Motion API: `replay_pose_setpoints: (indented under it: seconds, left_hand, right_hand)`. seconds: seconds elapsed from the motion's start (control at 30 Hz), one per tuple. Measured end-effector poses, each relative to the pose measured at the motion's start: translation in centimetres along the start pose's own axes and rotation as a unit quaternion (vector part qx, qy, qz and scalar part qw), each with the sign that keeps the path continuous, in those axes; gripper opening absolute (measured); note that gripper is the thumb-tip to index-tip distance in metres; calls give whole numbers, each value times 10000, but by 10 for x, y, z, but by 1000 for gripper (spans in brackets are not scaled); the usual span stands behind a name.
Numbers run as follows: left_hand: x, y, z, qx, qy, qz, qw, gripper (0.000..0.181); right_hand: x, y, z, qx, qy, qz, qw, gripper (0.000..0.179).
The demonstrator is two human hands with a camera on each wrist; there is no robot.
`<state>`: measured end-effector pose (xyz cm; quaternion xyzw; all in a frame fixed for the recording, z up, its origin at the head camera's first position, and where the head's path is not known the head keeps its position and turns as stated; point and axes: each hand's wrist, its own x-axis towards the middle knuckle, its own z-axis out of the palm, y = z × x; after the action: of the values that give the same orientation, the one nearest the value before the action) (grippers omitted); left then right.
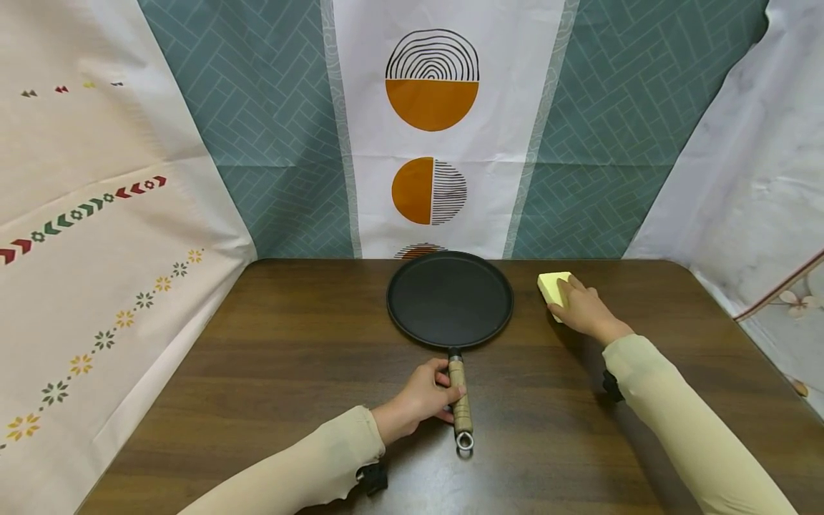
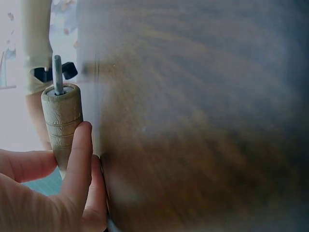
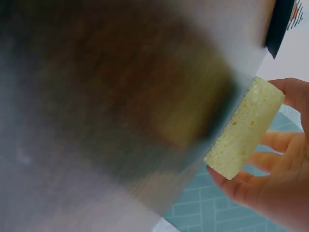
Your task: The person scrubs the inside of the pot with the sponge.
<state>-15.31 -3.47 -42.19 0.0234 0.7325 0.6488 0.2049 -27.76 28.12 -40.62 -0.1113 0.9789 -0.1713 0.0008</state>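
A round black flat pan (image 1: 450,299) lies at the middle of the table, its wooden handle (image 1: 460,402) pointing toward me and ending in a metal ring. My left hand (image 1: 421,397) pinches that handle between thumb and fingers; the left wrist view shows the handle (image 2: 63,113) from its ring end. To the right of the pan, my right hand (image 1: 584,309) grips a pale yellow sponge (image 1: 552,292) by its sides. In the right wrist view the porous sponge (image 3: 246,128) sits between thumb and fingers, close to the tabletop.
The brown wooden table (image 1: 309,322) has its far edge against a blue-green and white patterned cloth (image 1: 277,143). Embroidered cream cloth (image 1: 96,214) hangs along the left side, and pale marbled cloth (image 1: 759,179) along the right.
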Motion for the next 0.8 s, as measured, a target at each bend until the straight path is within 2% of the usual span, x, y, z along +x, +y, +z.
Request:
replay_pose_setpoints:
  seconds: [0.4, 0.8]
  left_hand:
    - [-1, 3, 0, -23, 7, -39, 10000, 61]
    - [1, 0, 0, 36, 25, -67, 10000, 59]
  right_hand:
    - [8, -16, -1, 337, 298, -518, 9976, 62]
    - [21, -42, 5, 538, 283, -892, 9942, 59]
